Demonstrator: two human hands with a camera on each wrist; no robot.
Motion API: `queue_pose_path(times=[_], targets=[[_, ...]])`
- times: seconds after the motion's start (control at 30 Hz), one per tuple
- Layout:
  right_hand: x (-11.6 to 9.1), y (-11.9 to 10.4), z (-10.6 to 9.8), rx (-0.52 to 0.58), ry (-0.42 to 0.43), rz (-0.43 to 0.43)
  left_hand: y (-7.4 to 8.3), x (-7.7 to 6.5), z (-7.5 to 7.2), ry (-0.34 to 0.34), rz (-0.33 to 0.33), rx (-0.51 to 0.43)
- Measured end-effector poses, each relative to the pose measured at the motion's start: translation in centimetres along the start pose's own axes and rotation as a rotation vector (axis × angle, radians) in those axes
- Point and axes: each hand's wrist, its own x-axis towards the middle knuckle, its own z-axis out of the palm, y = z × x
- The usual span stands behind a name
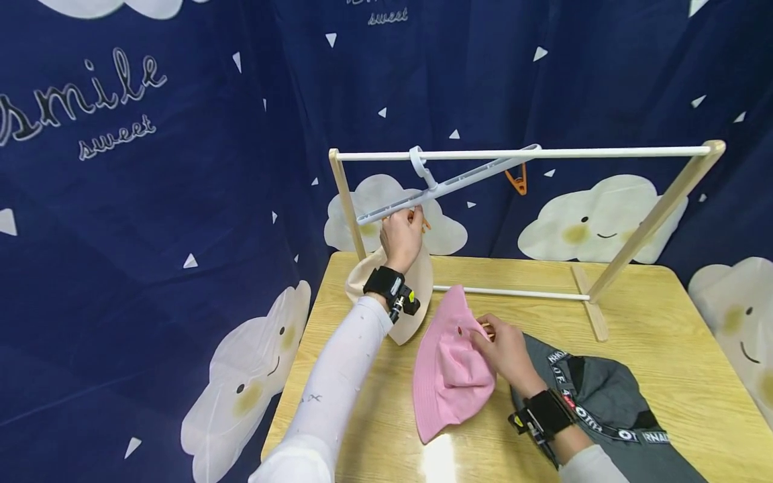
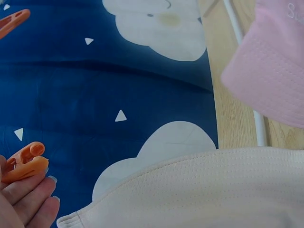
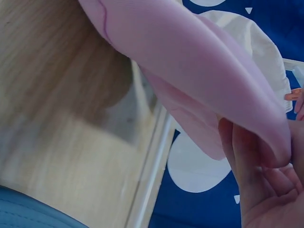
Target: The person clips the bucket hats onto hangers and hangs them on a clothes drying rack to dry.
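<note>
My left hand (image 1: 401,238) is raised to the low left end of a pale grey hanger (image 1: 461,181), pinching an orange clip (image 2: 26,164). A cream bucket hat (image 1: 413,318) is below that hand, partly hidden by the wrist; its stitched brim fills the bottom of the left wrist view. My right hand (image 1: 507,352) grips a pink bucket hat (image 1: 455,369) by its fabric, thumb and fingers closed around a fold. In the right wrist view, the pink hat's cloth (image 3: 190,61) passes between thumb and fingers.
The hanger hooks over the white rail of a wooden rack (image 1: 655,218), tilted, with another orange clip (image 1: 518,180) near its high right end. A dark grey hat (image 1: 610,402) with a lettered band lies on the wooden table (image 1: 700,376). A navy curtain (image 1: 199,168) stands behind.
</note>
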Motion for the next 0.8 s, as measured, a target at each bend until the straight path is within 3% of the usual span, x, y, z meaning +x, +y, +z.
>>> queue_pose_path(times=[0.23,0.4,0.53,0.8], targets=[[0.7,-0.8,-0.6,-0.008,0.006,-0.04,-0.2,-0.2,-0.2,0.001,0.014,-0.012],[1.4,-1.1,-1.4,-0.014,-0.051,-0.048,-0.6,-0.4,-0.2,-0.016,0.023,-0.006],[2.6,-1.5,-2.7,-0.02,-0.116,-0.043,-0.6,-0.5,-0.3,-0.035,0.016,-0.021],[5.6,-3.2,-5.7,-0.082,-0.184,-0.118,-0.3,0.1,-0.6,-0.029,0.028,-0.015]])
